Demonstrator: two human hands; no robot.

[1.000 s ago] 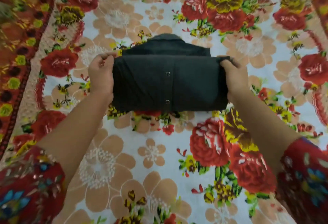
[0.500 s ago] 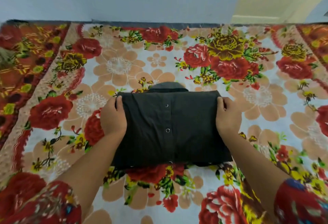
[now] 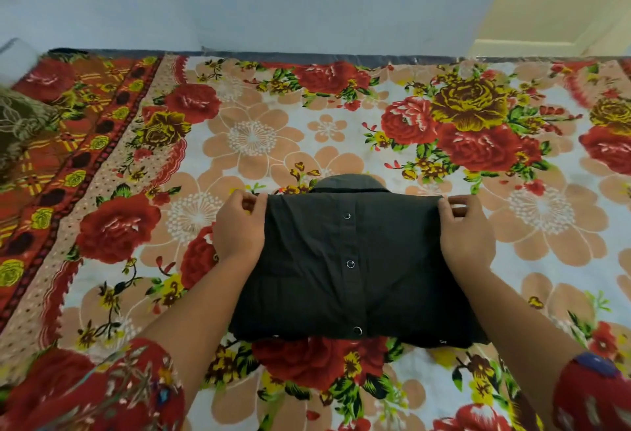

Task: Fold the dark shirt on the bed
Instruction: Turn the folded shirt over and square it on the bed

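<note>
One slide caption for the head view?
Both hands, left and right, pinch the folded dark snap-button shirt on the floral bedsheet.

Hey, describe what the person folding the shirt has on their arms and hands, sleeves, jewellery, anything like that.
Both forearms are bare. The left hand and right hand show no gloves, rings or bracelets. The left sleeve is red fabric with a busy multicoloured pattern and some shiny embellishment, ending near the elbow. The right sleeve is the same red patterned fabric, with a dark blue patch near its edge.
</note>
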